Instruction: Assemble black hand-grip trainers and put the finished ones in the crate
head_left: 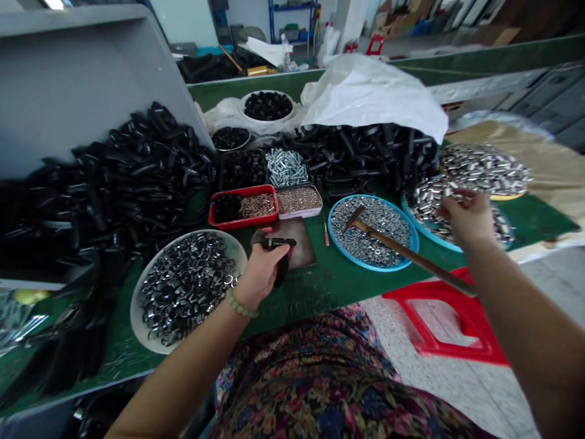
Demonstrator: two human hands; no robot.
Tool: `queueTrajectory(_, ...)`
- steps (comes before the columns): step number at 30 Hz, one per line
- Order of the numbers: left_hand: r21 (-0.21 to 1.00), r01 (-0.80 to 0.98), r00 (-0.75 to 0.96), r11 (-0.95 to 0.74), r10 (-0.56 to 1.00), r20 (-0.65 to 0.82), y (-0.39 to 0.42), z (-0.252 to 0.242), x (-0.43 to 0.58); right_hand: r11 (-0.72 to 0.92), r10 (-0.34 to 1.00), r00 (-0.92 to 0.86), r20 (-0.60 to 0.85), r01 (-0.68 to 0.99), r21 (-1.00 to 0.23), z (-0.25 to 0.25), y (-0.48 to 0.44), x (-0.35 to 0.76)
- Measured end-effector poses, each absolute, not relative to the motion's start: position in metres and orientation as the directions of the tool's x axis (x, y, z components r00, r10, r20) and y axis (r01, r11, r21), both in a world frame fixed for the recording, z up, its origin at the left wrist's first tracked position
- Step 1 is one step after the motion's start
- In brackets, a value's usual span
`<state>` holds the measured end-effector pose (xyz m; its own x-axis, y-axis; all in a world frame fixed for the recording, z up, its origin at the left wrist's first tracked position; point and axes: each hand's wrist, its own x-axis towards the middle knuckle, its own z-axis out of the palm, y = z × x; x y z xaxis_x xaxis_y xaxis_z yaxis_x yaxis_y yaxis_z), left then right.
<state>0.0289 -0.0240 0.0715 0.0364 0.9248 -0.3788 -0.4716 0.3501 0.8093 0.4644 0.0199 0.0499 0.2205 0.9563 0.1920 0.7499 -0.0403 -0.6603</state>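
Left hand (256,280): reaching forward from lower left, wrist low, fingers curled round one black handle (283,267), thumb along the top; the handle is just over the near edge of one metal plate (302,244). Right hand (473,219): arm extended far right, palm down, fingers bent toward the thumb over silver pieces (429,192) in a blue tray; blurred, can't tell if it's pinching one. Counts: two blue trays (375,267), one hammer (388,241) lying across the left one, one pale tray (137,317) of rings (187,289), one red tray (244,224), one grey bin (91,73), one red stool (457,350). Rings, silver pieces: too many to count.
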Motion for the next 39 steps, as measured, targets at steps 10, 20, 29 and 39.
queueTrajectory(10,0.805,-0.452,0.051,0.385,0.912,-0.407,-0.037,0.07,0.027,-0.047,0.996,-0.079,-0.04,-0.094,-0.995,0.071,-0.025,0.228)
queueTrajectory(20,0.872,-0.396,0.081,0.288,0.957,-0.28,-0.045,0.066,0.012,-0.091,0.975,-0.212,-0.071,-0.089,-0.992,0.074,-0.027,0.181)
queueTrajectory(29,0.966,0.204,0.014,-0.156,0.988,0.157,-0.048,0.063,0.004,-0.015,0.969,-0.247,-0.014,-0.003,-1.0,0.077,-0.024,0.163)
queueTrajectory(39,0.886,0.339,0.057,-0.317,0.947,0.317,-0.045,0.066,-0.001,-0.005,0.991,-0.137,-0.01,0.041,-0.999,0.082,-0.017,0.166)
